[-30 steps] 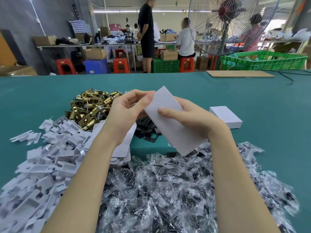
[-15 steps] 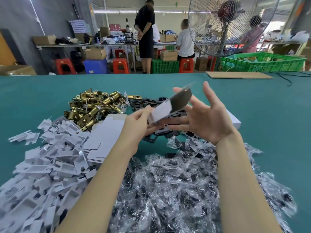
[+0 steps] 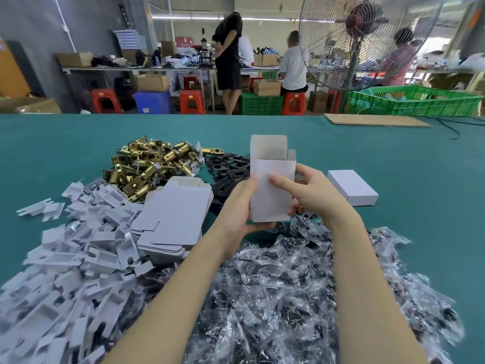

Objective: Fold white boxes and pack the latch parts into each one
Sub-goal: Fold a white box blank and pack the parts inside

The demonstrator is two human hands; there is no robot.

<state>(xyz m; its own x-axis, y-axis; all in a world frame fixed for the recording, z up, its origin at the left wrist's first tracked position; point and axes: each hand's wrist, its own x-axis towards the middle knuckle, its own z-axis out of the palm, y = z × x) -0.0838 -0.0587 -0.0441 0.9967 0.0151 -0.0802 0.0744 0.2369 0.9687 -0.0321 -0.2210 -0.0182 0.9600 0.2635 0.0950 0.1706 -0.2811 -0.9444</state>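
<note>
The white box (image 3: 271, 190) is standing upright above the teal surface (image 3: 393, 164), its top flaps open. The left hand (image 3: 240, 206) is cupping its base, fingers curled underneath; the right hand (image 3: 312, 193) is pinching its side. Folding is probably finishing; next, a brass latch (image 3: 147, 164) goes inside.
</note>
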